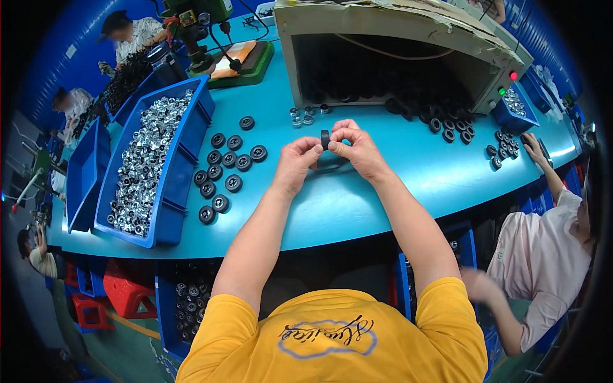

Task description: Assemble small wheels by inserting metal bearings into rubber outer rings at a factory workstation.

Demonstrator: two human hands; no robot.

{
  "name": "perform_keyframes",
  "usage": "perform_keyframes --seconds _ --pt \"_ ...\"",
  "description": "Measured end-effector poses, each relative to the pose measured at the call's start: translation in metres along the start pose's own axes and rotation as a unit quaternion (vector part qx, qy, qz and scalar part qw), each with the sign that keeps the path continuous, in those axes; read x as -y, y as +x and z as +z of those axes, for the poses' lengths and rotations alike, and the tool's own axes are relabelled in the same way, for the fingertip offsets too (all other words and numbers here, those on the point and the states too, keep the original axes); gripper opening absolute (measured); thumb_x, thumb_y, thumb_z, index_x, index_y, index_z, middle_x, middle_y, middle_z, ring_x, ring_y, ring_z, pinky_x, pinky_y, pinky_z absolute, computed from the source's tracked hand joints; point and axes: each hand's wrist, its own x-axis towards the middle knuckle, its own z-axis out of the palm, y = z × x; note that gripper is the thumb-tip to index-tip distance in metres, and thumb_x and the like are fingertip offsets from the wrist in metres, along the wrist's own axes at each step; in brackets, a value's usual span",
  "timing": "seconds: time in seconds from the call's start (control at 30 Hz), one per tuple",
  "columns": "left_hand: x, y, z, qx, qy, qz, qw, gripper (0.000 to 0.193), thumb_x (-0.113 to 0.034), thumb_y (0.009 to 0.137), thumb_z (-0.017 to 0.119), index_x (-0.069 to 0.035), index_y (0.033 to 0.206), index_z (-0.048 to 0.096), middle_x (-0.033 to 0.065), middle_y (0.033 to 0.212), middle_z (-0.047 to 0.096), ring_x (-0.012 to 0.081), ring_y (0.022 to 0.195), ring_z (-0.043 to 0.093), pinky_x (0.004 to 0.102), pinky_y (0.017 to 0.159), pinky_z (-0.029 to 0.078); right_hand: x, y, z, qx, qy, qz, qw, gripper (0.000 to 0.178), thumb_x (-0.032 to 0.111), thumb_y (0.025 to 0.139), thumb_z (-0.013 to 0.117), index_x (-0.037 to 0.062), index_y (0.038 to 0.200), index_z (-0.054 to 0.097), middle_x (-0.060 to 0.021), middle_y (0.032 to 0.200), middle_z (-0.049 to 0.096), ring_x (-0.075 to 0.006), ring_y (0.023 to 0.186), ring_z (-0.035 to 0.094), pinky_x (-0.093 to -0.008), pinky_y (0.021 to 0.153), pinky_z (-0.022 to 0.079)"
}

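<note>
Over the middle of the blue-green bench, a small black rubber wheel (325, 140) stands on edge between my hands. My left hand (298, 163) pinches it from the left with closed fingers. On the other side, the thumb and fingers of my right hand (359, 153) grip it too. Its hub is hidden, since only the tread faces up. Just beyond my hands sit several shiny metal hubs (308, 119). To the left, several black wheels with hubs fitted (243, 163) lie loose on the bench.
A blue bin (167, 210) full of metal hubs stands left. Beyond my hands, a large open-fronted box (290, 57) holds black tyres that spill out rightward. A green press (246, 75) is at the back left. A co-worker's hand (534, 150) rests at the right, near more wheels.
</note>
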Motion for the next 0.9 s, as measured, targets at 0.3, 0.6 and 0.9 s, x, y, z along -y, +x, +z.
perform_keyframes --seconds 0.3,0.6,0.9 --pt "0.003 0.004 -0.005 0.038 -0.105 -0.023 0.993 0.018 -0.021 0.096 0.073 -0.005 0.102 0.069 -0.0027 0.081 0.063 0.0073 0.068 0.053 0.0236 0.063 0.044 0.002 0.0 0.003 0.014 -0.018 -0.005 1.0 0.015 0.017 0.083 0.084 0.0066 0.089 0.074 -0.0022 0.12 0.052 -0.0131 0.102 0.055 -0.0284 0.08 0.046" --pt "-0.009 -0.002 0.002 0.043 0.056 -0.001 0.998 0.016 -0.021 0.096 0.073 -0.006 0.099 0.07 -0.0036 0.083 0.063 0.0069 0.068 0.053 0.0216 0.061 0.043 0.008 -0.004 -0.002 0.051 0.133 0.121 0.982 0.019 0.025 0.091 0.079 0.0064 0.092 0.075 -0.0041 0.122 0.052 -0.0148 0.108 0.053 -0.0294 0.09 0.045" --pt "0.003 0.001 -0.001 0.008 -0.03 -0.014 0.999 0.008 -0.015 0.096 0.072 -0.008 0.097 0.068 -0.0049 0.083 0.063 0.0057 0.07 0.052 0.0216 0.06 0.041 -0.002 0.001 0.005 0.023 -0.002 0.047 0.999 0.021 0.026 0.091 0.078 0.0053 0.093 0.074 -0.0042 0.121 0.053 -0.0175 0.112 0.051 -0.0332 0.098 0.042"
